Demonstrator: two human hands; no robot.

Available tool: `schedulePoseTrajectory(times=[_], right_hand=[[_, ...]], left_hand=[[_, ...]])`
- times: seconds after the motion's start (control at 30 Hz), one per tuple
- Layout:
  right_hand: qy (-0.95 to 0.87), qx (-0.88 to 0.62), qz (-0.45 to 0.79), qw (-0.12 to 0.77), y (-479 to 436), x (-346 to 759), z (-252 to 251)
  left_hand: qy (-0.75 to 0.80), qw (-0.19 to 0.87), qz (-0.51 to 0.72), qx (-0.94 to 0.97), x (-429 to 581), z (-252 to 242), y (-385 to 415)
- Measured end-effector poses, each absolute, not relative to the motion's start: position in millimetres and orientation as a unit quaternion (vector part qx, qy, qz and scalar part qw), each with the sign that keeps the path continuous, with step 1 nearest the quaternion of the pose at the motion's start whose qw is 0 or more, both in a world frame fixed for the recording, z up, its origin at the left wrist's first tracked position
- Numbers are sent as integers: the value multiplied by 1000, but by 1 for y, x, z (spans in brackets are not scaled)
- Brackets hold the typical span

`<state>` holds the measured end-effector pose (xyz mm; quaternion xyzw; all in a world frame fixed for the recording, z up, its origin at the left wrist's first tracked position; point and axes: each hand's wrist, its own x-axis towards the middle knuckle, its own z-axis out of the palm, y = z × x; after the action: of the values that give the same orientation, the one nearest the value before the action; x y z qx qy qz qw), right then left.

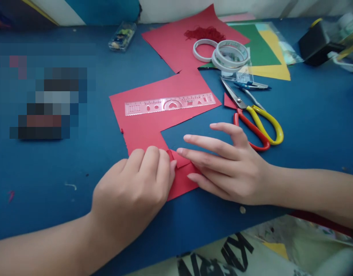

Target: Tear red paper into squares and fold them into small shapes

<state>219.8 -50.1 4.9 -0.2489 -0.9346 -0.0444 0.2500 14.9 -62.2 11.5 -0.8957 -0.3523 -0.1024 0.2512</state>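
Note:
My left hand [136,180] is closed, its fingers and thumb pinching the left side of a small folded piece of red paper [181,159]. That piece lies over the lower part of a larger cut red sheet [144,130]. Just to the right, my right hand [233,165] has its fingers stretched and apart; its lower fingers are close to the folded piece, and whether they touch it I cannot tell. A clear plastic ruler [170,104] lies on the red sheet beyond both hands. Scissors [239,102] with one red and one yellow handle lie partly open behind my right hand.
Tape rolls [232,53], dark red thread [205,34] and a drawing compass [253,85] lie toward the back. Green paper [262,48] and yellow paper [275,50] are stacked there. A small clear box [122,36] stands back left, a black object [318,42] back right. Pixelation covers the left.

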Motion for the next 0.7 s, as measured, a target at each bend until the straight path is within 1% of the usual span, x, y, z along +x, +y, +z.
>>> schedulePoseTrajectory(times=[0.1,0.27,0.37,0.7], right_hand=[[-929,-253,-47,265,-52,219,4],[-919,-264,-28,291,-53,217,1],[-916,-264,-19,301,-53,218,0],[-934,-257,-39,246,-48,223,-1]], left_hand=[[-344,226,-111,-905,18,10,-68],[-351,142,-125,-917,20,4,-83],[-348,128,-140,-918,17,1,-89],[-329,49,-141,-933,2,3,-79]])
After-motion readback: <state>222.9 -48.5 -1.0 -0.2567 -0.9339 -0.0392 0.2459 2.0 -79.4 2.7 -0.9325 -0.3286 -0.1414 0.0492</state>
